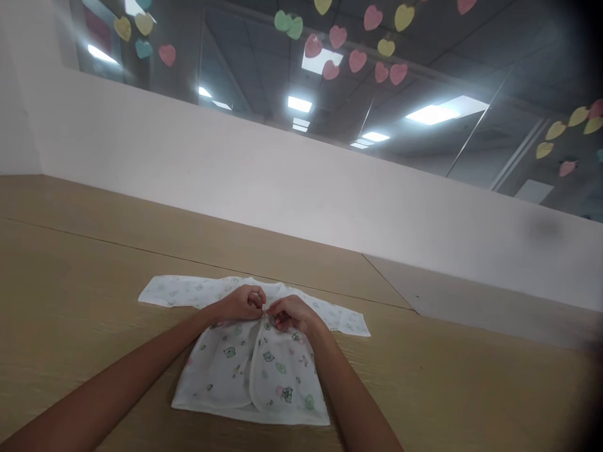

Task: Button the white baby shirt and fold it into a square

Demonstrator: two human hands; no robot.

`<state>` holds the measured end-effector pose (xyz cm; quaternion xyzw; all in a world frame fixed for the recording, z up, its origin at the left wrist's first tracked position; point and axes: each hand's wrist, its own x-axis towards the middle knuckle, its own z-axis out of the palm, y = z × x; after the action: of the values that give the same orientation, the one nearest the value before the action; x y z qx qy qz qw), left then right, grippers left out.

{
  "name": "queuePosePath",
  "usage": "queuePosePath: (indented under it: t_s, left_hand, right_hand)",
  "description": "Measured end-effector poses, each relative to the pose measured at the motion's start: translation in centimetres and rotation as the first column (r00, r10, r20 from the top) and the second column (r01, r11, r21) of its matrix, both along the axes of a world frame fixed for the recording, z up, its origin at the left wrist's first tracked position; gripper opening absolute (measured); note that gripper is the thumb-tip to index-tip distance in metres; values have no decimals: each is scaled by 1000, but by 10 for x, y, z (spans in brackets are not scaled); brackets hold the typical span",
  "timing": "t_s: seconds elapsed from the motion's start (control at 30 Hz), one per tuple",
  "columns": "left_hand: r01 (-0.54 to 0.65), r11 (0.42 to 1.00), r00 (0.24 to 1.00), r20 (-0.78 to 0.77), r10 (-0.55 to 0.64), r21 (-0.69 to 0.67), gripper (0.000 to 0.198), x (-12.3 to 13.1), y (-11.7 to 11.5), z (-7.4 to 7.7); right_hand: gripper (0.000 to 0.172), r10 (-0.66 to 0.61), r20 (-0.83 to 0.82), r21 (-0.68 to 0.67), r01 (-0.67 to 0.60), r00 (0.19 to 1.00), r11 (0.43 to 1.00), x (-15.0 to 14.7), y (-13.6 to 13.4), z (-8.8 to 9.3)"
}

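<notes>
White baby jacket (254,370) lies flat on our wood-grain counter (70,301), in the lower middle of our view, beneath a white wall (282,169) and a glass partition (424,69) dotted with paper hearts (358,61). Its long axis runs sleeve to sleeve across us, sloping slightly down to the right, with the neckline pointing away from us and the hem toward us. Both sleeves (179,292) spread flat to the sides. Two front panels (221,370) meet in a curved overlap, printed with small green and pink motifs (229,352). Our left grip (241,303) and right grip (292,314) meet at the neckline, both narrow, their fingertips (258,300) pinching the front edges; any fastening between them is too small to make out.
</notes>
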<state>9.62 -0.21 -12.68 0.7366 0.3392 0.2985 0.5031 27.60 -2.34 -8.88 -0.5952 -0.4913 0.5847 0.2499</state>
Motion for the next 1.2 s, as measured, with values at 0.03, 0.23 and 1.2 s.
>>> queuePosePath:
  t_s: [0.03, 0.23, 1.2]
  left_hand:
    - [-5, 1000, 1000, 0, 5, 0, 22, 0, 0, 0]
    - [77, 997, 996, -38, -77, -11, 29, -3, -2, 7]
    - [378, 923, 795, -535, -286, 68, 23, 1, -26, 47]
  right_hand:
    - [8, 9, 10, 10, -9, 1000, 1000, 0, -1, 0]
    - [4, 115, 134, 102, -129, 984, 986, 2, -4, 3]
    - [6, 625, 498, -181, -633, 601, 753, -15, -40, 56]
